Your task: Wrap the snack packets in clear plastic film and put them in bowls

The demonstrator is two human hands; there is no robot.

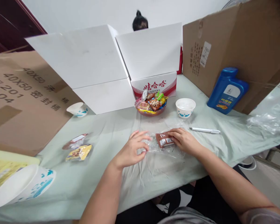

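A brown snack packet lies inside a clear plastic bag on the pale green tablecloth. My right hand rests on the packet's right end, fingers curled and pinching it through the bag. At the bag's left edge my left hand pinches the plastic, fingers bent. Beyond the hands stands a red bowl heaped with several wrapped snacks.
A white paper bowl and a white pen lie right of the snacks, a blue oil jug further right. Two bagged snack packs lie left. White foam boxes and cardboard wall the table. A person's head shows behind.
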